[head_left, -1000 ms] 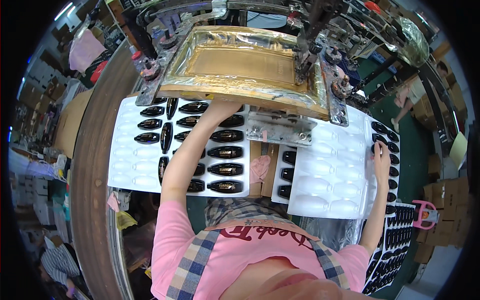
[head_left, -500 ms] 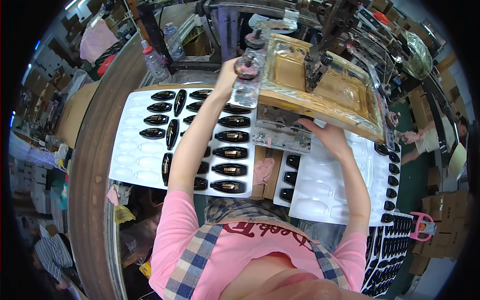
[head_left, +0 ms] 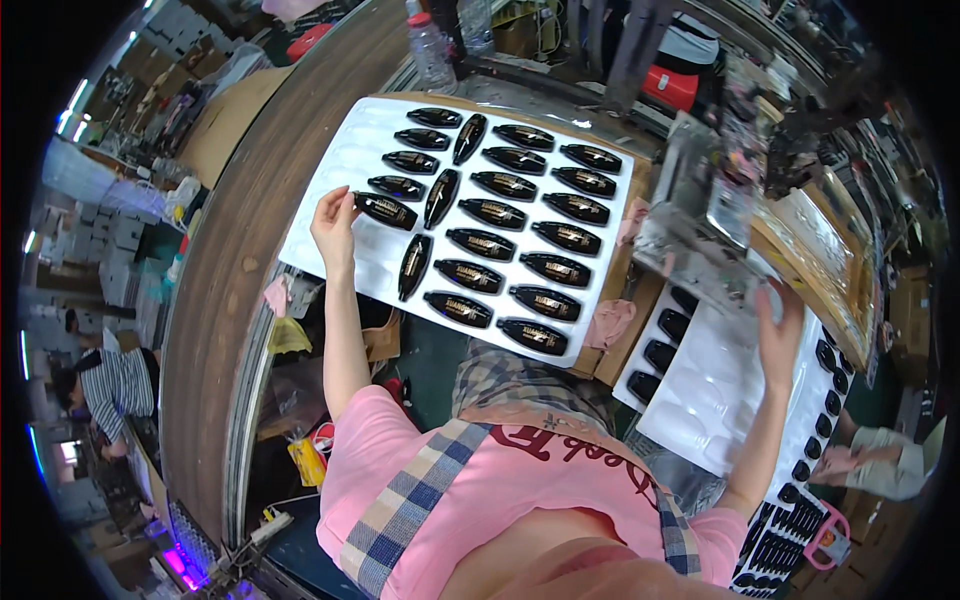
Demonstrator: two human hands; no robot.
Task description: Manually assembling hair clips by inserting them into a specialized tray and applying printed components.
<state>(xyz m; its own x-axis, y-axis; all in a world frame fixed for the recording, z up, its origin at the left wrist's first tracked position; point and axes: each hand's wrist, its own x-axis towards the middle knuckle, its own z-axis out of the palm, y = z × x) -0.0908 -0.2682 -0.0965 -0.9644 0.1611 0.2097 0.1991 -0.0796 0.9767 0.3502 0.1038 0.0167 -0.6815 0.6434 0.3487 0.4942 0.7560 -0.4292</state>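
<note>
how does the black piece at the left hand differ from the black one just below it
The upper piece slants crosswise; the lower piece runs nearly top to bottom. The left hand holds the upper piece; no hand touches the lower piece. Both are glossy, black and tapered.

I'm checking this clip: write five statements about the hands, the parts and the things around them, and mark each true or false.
1. The left hand grips a glossy black, tapered piece by one end, over a white moulded tray. True.
2. The right hand lies on that same tray. False: it is well to the right, near a rectangular wooden-framed screen.
3. All the pieces in that tray lie parallel. False: several upright-turned pieces lie across the others' direction.
4. A crumpled pink cloth lies to the right of that tray. True.
5. The clear bottle beyond the tray has a green lid. False: its lid is red.
</note>
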